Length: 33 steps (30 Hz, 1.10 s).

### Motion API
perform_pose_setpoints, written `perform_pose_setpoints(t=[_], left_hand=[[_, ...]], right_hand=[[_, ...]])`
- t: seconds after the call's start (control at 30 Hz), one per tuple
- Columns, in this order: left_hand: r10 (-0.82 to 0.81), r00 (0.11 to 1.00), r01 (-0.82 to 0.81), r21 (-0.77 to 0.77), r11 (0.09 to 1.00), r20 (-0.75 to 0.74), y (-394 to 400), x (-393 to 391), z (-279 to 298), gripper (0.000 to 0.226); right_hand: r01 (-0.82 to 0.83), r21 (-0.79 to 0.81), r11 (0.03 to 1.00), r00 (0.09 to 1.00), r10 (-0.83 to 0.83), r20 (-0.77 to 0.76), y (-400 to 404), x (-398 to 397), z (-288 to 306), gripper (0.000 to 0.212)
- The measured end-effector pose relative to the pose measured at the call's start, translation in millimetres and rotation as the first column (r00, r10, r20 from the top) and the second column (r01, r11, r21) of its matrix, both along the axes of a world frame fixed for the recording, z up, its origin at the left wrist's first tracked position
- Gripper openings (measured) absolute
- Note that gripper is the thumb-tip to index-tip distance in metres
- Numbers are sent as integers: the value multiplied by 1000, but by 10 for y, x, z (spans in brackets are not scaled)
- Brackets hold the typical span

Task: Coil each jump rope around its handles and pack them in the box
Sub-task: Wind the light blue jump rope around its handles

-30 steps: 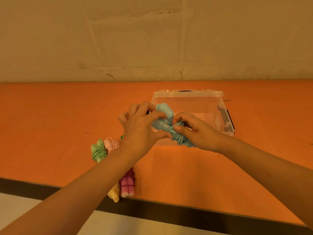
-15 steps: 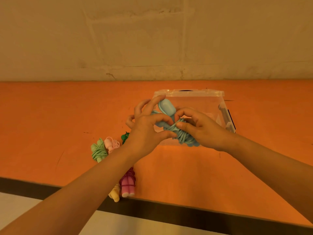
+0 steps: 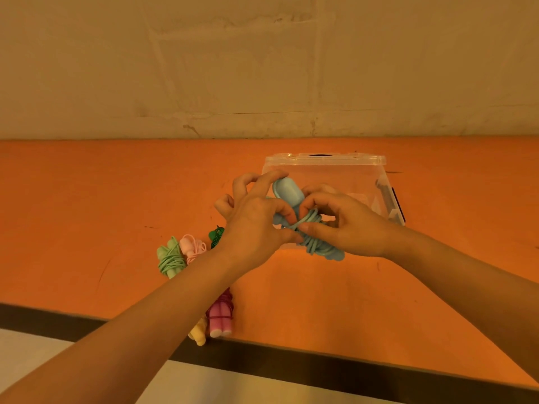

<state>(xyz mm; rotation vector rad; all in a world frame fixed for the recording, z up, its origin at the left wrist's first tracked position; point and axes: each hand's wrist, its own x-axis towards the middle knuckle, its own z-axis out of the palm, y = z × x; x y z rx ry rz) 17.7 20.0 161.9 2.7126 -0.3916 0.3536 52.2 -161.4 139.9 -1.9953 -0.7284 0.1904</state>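
Note:
Both my hands hold a light blue jump rope (image 3: 313, 242) in front of the clear plastic box (image 3: 326, 164). Its cord is wound round the two blue handles. My left hand (image 3: 253, 220) pinches the cord at the bundle's left side with thumb and forefinger, the other fingers raised and curled. My right hand (image 3: 344, 223) grips the coiled bundle from the right. On the orange table lie coiled ropes: a green one (image 3: 170, 258), a pale pink one (image 3: 192, 246), a dark green one (image 3: 216, 235), a magenta one (image 3: 220, 314) and a yellow one (image 3: 198, 333), partly hidden by my left forearm.
The orange table (image 3: 87, 199) runs back to a plastered wall. Its dark front edge (image 3: 320, 363) crosses the lower part of the view. The box has a dark latch (image 3: 395, 205) on its right side.
My left fingers have lifted off the blue handle tops and now pinch the cord lower down. The right hand has shifted its hold on the bundle slightly; a cord loop now stands between the hands.

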Motion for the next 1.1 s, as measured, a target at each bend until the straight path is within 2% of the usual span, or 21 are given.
perform_pose_setpoints(t=[0.1,0.23,0.4,0.5,0.6,0.67,0.77,0.83,1.0,1.1], left_hand=[[-28,996,27,11,1000,87,4,5,-17,19],[-87,991,82,45,996,104,-1,9,-51,20],[-226,972,229,43,972,-63,100,62,29,11],[-187,982,186,29,982,38,106,65,-22,3],[-109,991,112,-32,993,78,69,54,-55,8],[-93,995,94,-19,995,40,51,38,-68,7],[-55,994,56,14,998,-93,1,-2,-97,6],[-74,991,77,23,997,-113,-32,-18,-122,5],[-157,988,157,13,988,-2,12,-14,-166,3],[-136,989,137,-24,990,56,38,-14,-188,7]], right_hand=[[24,-15,1000,1000,-24,3,18,-3,27,15],[41,-21,999,999,-41,-12,0,15,29,17],[63,-22,998,997,-64,-31,-20,44,-5,18],[73,-26,997,997,-73,-2,-15,51,9,19],[78,-23,997,997,-78,5,-8,57,25,21],[57,-60,997,998,-57,-3,1,36,14,22],[52,-166,985,998,-46,41,22,4,-38,24],[62,-193,979,996,-49,71,28,-7,-64,25],[73,-169,983,993,-56,104,-8,7,-45,26],[76,-128,989,992,-62,111,-24,39,-42,27]])
